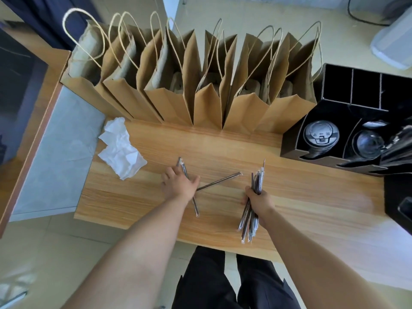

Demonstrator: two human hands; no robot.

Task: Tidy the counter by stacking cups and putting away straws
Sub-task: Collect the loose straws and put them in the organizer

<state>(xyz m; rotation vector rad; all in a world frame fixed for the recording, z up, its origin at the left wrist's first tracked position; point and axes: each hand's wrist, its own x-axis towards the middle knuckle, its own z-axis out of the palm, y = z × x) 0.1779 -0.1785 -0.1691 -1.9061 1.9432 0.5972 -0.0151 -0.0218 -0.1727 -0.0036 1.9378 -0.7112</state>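
Note:
My right hand (258, 200) grips a bundle of wrapped dark straws (249, 221) that stands roughly upright over the wooden counter (312, 197). My left hand (178, 182) lies over a few loose wrapped straws (195, 206) in the middle of the counter, fingers curled around them. One more loose straw (219, 181) lies slanted between the two hands. At the right, a black organiser (289, 143) holds a lidded cup (321, 136) and a domed lid (369, 143) in its front slots.
A row of several brown paper bags (200, 108) with twine handles stands along the back of the counter. Crumpled white paper (121, 148) lies at the left. A black box (399, 197) sits at the right edge. The counter's front edge is near my legs.

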